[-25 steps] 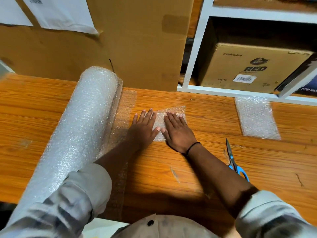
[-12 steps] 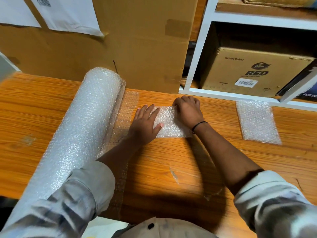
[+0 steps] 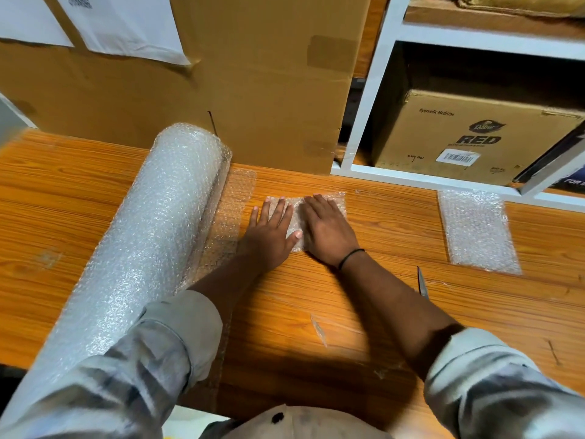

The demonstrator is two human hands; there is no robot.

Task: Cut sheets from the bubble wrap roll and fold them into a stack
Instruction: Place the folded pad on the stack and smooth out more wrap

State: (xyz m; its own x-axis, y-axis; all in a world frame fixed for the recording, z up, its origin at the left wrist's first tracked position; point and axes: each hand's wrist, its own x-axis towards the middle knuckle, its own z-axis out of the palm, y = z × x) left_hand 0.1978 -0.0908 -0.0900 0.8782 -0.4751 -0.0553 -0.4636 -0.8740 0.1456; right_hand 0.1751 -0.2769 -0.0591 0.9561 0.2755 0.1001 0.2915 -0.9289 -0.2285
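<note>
**Plastic folded sheet (image 3: 295,218) pinned flat, stack (image 3: 478,231) off to our right**

We've got both hands on the folded sheet, palms down, fingers straight. Left hand (image 3: 270,231) covers its left part and right hand (image 3: 327,231) its right part. Neither is curled round anything; they only press.

The sheet sits mid-surface (image 3: 395,239), closer to the far edge than the near one. It's just right of the loose tail coming off the roll (image 3: 152,236). The roll runs from the far edge toward the near-left corner.

What the next move hangs on, as we judge it: the stack lies to the right of the sheet. It's well apart from it, w/ bare surface between, and close to the far edge. So the right hand is the nearer one by a clear margin; the left would have to cross over.

The stack's long axis runs far-to-near. We can't tell the sheet's own long axis, since our hands hide most of it. Any turn needed to match the two stays an open question.

Scissors (image 3: 422,280) lie beside the right forearm, between sheet and stack but nearer us. Only the blade shows. A low sideways carry could brush them, so lift 1st, then go across.
</note>
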